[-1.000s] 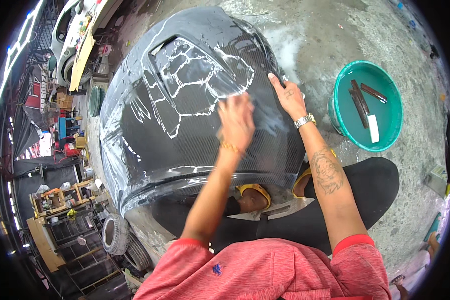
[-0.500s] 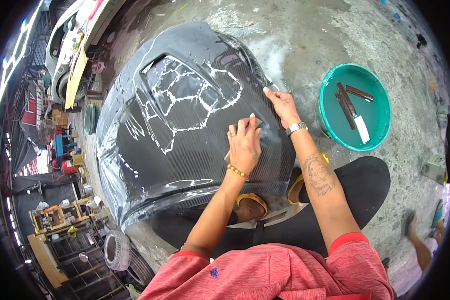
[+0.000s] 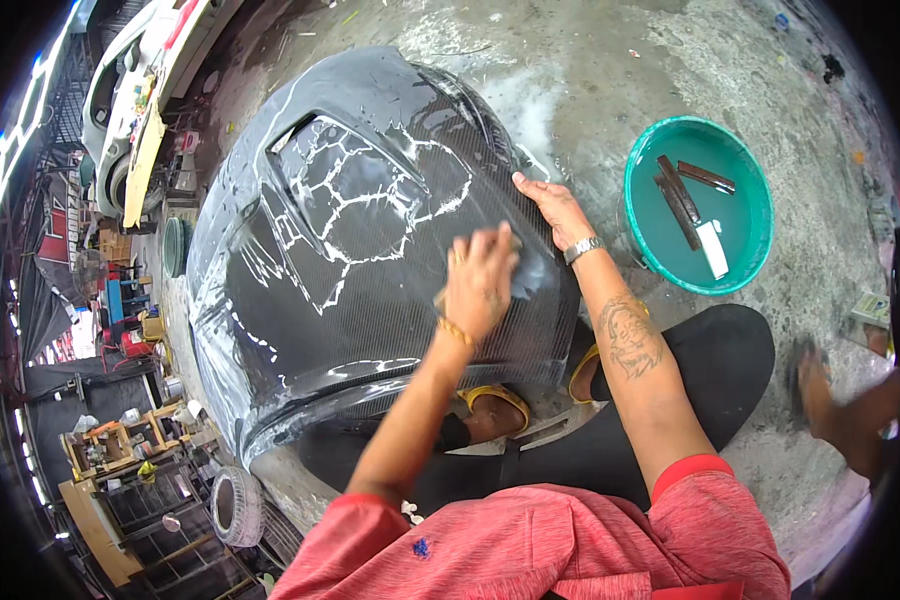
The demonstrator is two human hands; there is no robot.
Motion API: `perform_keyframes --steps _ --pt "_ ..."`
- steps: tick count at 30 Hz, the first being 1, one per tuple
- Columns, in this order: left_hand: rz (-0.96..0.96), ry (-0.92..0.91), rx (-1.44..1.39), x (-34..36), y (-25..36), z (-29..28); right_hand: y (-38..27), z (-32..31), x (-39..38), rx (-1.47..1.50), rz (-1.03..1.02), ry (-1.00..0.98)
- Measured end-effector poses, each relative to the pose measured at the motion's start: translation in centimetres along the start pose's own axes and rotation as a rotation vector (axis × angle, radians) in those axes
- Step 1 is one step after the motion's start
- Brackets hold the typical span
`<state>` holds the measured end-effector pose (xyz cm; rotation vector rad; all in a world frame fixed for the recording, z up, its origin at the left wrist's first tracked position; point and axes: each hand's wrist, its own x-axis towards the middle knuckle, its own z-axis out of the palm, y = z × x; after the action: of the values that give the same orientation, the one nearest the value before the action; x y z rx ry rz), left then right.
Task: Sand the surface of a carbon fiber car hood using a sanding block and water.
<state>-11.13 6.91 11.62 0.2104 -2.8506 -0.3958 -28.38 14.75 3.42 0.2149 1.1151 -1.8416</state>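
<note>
- Carbon-fibre hood [image 3: 370, 260] lies flat on the wet concrete floor [image 3: 590, 90], right in front of your knees, its dark weave streaked with white foam lines.
- Your left hand [image 3: 478, 283] sits palm-down near the hood's right edge, forearm reaching straight out from your red sleeve, fingers curled over a small pad [image 3: 440, 297] pressed to the surface.
- Your right hand [image 3: 553, 207] lies flat and open on the hood's right edge, fingers spread, gripping nothing, wrist bent back.
- Just off the hood's right edge, a green basin [image 3: 642, 215] on the floor holds dark strips.
</note>
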Motion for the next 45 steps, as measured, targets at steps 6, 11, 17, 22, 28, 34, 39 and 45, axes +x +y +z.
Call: perform_keyframes --steps 6,11,17,22,28,34,39,45 --pt "-0.076 0.203 0.092 12.4 -8.5 -2.5 -0.1 3.2 1.0 0.005 -0.018 -0.123" --pt "-0.011 0.038 -0.024 -2.3 1.5 -0.6 0.8 0.8 -0.3 -0.04 -0.055 -0.025" --pt "0.047 0.118 0.186 9.2 -8.0 -1.5 2.0 3.0 1.6 -0.034 -0.06 -0.09" --pt "-0.011 0.159 0.134 6.7 -4.7 0.7 1.2 0.3 2.0 0.069 0.07 -0.128" --pt "0.097 -0.132 -0.008 -0.5 -0.2 -1.0 0.6 -1.7 2.9 -0.051 0.13 -0.172" --pt "-0.003 0.193 0.052 9.3 -6.6 -0.6 -1.7 2.5 2.2 -0.425 0.149 -0.087" --pt "0.025 -0.153 -0.038 -4.6 2.8 -1.8 -3.3 -0.3 2.5 -0.546 0.17 -0.156" --pt "0.08 -0.016 -0.008 6.3 -1.4 -1.3 -3.2 1.8 4.1 -0.51 0.126 -0.17"
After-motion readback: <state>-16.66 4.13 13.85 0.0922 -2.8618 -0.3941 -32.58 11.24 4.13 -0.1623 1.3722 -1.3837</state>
